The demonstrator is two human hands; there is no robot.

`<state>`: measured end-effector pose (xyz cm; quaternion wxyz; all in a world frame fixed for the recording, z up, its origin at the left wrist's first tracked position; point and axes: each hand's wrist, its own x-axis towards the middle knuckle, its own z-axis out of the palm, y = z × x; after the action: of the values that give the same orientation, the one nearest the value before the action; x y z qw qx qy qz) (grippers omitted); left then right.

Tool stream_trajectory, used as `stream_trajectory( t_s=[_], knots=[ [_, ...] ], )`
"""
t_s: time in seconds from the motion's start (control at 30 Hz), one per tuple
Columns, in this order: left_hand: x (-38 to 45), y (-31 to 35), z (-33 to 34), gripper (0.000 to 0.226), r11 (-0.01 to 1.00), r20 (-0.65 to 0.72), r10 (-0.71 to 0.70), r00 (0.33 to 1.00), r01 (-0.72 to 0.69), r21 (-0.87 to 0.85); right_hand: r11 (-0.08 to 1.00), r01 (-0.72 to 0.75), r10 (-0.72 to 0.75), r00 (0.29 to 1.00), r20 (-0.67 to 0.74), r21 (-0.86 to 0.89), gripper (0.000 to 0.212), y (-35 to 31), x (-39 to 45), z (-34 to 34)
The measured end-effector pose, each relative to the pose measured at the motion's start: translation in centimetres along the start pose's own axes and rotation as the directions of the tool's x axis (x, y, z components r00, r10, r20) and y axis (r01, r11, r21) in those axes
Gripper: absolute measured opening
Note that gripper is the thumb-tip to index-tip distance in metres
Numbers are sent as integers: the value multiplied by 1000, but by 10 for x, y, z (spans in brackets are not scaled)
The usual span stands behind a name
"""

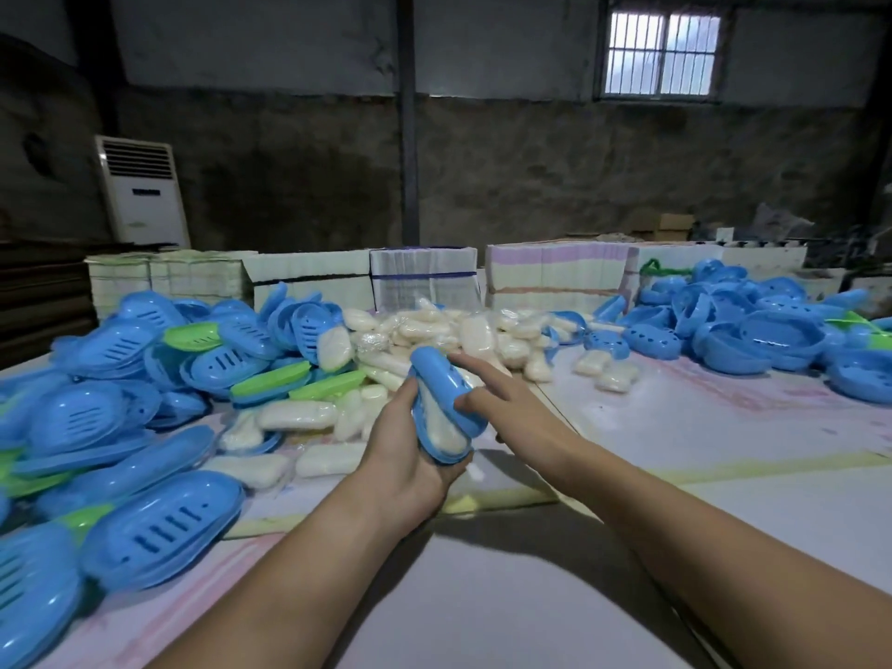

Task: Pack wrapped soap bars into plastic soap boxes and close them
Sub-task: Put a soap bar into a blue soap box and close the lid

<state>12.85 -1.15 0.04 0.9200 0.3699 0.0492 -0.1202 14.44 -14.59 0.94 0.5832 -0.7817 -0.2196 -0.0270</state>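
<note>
A blue plastic soap box [446, 388] is held above the table's middle, its lid partly open. Inside it lies a white wrapped soap bar [441, 429]. My left hand [410, 456] grips the box from below and the left side. My right hand [502, 395] rests on the lid with the thumb on its near edge and the fingers stretched over the top. Behind the box lies a heap of loose wrapped soap bars [434, 330].
Closed blue and green boxes [145, 523] are piled at the left. Empty blue box halves [753, 330] are piled at the right. Stacks of flat cartons [425, 277] line the table's far edge. Bare table surface [700, 427] lies at the right front.
</note>
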Motion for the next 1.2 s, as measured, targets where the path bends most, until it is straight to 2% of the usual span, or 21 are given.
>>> stream_trajectory(
  t_s=[0.07,0.2,0.33,0.9,1.2],
  knots=[
    [-1,-2,0,41,998,-25,15,1000,-13,60,999,-28,28,1000,-6,38,43,2,0,0],
    [-2,-4,1,47,989,-54,42,998,-34,146,995,-72,73,997,-13,73,59,3,-1,-2],
    [-2,-6,4,48,984,-67,75,995,-63,168,996,-61,66,995,-73,59,66,4,2,-5],
    [-8,-8,12,36,969,-75,245,967,-241,61,999,-50,50,999,-21,9,69,1,-4,7],
    [-13,-10,15,34,962,-109,272,956,-267,62,991,-71,75,997,-32,113,66,6,-6,15]
  ],
)
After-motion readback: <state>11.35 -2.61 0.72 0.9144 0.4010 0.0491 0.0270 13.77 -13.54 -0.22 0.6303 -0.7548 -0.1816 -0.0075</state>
